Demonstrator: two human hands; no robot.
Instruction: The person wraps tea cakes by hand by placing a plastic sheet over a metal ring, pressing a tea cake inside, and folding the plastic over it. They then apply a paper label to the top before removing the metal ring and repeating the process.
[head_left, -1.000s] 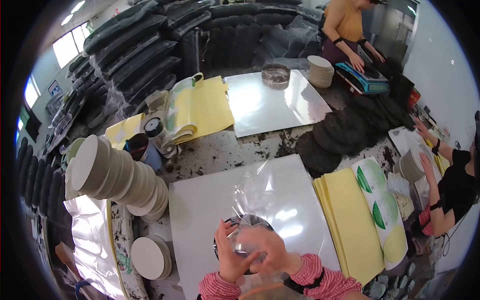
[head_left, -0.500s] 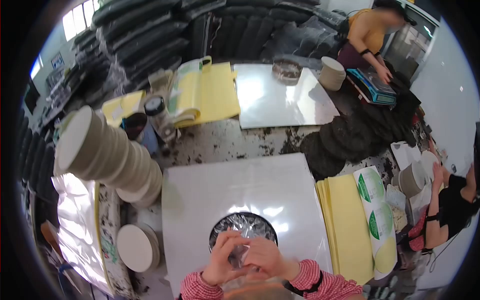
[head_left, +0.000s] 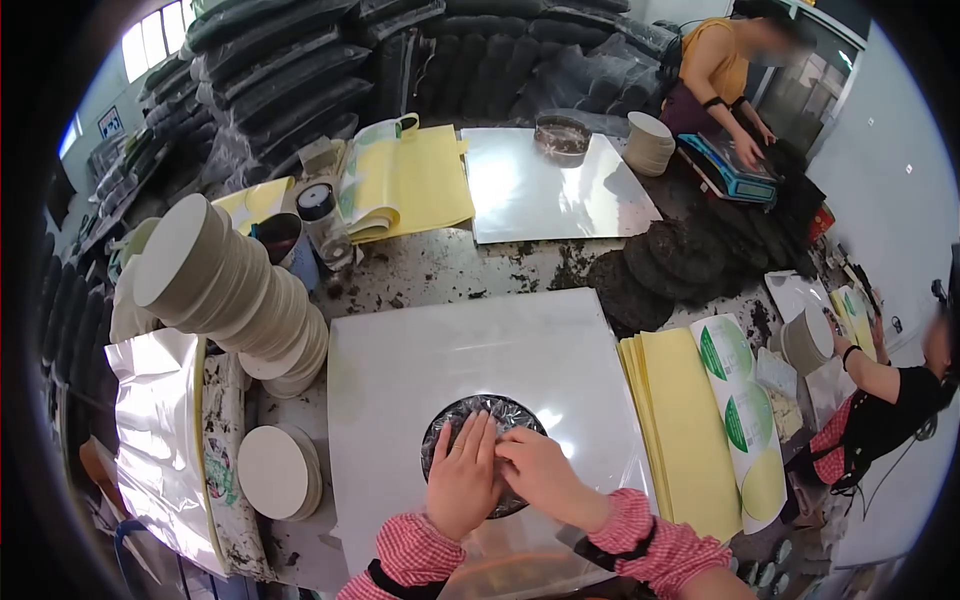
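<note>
A round dark disc (head_left: 437, 432) with crinkled clear plastic film (head_left: 485, 405) over it lies on a shiny white board (head_left: 390, 370) in front of me. My left hand (head_left: 465, 480) rests flat on the film, its fingers stretched forward over the disc. Beside it, on the disc's right half, my right hand (head_left: 545, 475) is closed, with bent fingers pinching the film near my left fingertips. My hands cover the middle of the disc.
A tall leaning stack of pale round discs (head_left: 235, 290) and a shorter stack (head_left: 275, 472) stand on the left. Yellow paper sheets (head_left: 680, 430) and green-printed labels (head_left: 740, 400) lie right. Dark round cakes (head_left: 680, 265) are piled behind. Two people work at the right, one at a scale (head_left: 735, 170).
Both hands have moved forward and down onto the disc. My left hand has flattened from a curled grip on the gathered film. The person at the far right has shifted.
</note>
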